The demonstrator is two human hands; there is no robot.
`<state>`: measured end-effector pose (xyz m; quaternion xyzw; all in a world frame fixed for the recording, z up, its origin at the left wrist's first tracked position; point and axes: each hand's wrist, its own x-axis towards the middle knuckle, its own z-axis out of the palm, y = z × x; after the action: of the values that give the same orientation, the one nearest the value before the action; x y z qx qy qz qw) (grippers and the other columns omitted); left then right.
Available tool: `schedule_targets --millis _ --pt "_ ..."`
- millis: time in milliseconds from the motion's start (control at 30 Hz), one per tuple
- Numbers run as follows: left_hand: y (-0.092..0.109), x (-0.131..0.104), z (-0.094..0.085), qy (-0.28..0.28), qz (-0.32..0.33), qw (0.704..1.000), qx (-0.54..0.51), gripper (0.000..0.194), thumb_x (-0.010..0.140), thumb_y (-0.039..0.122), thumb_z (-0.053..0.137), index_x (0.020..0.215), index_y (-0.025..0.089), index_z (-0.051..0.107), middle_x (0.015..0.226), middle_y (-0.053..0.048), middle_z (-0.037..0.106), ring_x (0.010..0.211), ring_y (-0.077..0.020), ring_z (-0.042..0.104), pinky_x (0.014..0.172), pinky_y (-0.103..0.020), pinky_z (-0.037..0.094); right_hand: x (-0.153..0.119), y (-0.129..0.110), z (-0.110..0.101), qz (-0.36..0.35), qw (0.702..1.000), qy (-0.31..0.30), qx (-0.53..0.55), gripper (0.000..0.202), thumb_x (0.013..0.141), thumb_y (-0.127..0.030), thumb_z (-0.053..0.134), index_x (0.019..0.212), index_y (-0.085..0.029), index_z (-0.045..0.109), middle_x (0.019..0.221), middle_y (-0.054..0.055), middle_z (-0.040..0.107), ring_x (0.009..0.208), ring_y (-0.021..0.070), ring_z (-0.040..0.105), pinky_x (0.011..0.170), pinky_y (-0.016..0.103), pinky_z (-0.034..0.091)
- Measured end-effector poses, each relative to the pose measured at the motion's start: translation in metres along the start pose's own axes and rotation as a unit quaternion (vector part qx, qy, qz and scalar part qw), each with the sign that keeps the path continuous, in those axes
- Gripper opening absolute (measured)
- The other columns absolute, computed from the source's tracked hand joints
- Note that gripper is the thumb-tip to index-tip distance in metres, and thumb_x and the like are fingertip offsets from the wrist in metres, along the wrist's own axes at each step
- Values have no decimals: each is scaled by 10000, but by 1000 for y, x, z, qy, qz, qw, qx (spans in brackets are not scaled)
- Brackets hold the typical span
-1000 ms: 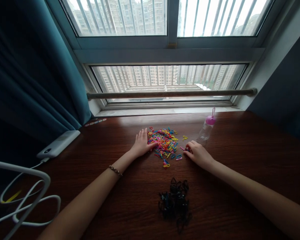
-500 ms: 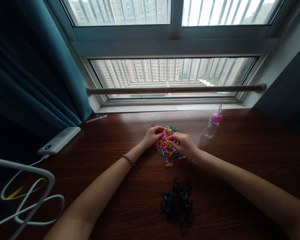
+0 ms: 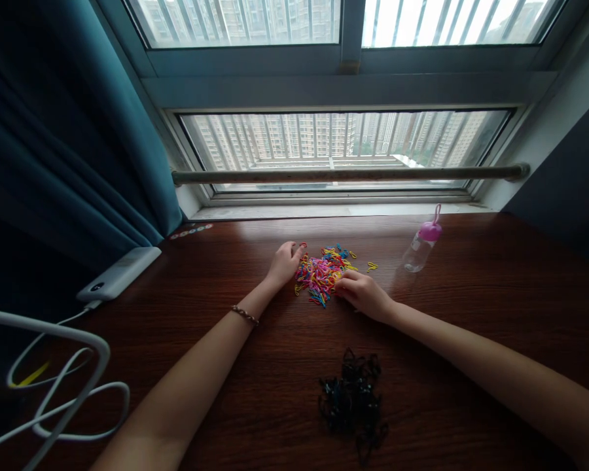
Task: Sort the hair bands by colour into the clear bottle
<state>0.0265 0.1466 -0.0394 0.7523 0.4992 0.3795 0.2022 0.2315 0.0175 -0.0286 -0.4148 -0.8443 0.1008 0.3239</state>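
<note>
A heap of small colourful wire-like loops, pink, yellow, red and blue, lies on the brown wooden table. My left hand rests at the heap's left edge, thumb and fingers apart, near a red loop. At the right edge is my right hand, its bent fingertips against the loops and nothing seen held in it. A single yellow loop lies apart, beyond the right hand. Nearer to me is a tangled pile of black loops, which neither hand touches.
A clear bottle with a pink lid stands at the back right. On the left are a white power strip or box, a looped white cable and a blue curtain. A window with a metal bar borders the table's far side.
My left hand has moved left, off the heap's middle. My right hand has drawn slightly down and right. Stray loops at the heap's near side are now gathered against it or hidden.
</note>
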Motion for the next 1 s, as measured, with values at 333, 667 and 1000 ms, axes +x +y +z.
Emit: schedule_targets --millis 333,667,1000 --pt "22 -19 14 -176 145 973 -30 436 885 413 292 1156 147 507 1196 -89 539 1110 -196 486 961 -318 362 33 67 -9 110 985 127 -30 310 816 -385 474 1019 -181 588 977 90 604 934 204 540 824 340 431" --pt "9 -1 18 -25 62 997 25 447 867 420 331 1142 120 515 1271 -136 462 1255 -253 306 1038 -442 195 54 56 6 5 997 -79 18 427 891 -397 316 1231 -175 447 1246 105 489 1162 199 426 980 381 336" --pt "24 -10 1 -211 112 966 -103 442 872 428 300 929 145 635 907 -61 650 857 -173 587 801 -280 443 27 17 5 -65 997 -40 11 350 792 -325 547 1129 -228 545 1091 90 562 984 194 504 857 359 415"
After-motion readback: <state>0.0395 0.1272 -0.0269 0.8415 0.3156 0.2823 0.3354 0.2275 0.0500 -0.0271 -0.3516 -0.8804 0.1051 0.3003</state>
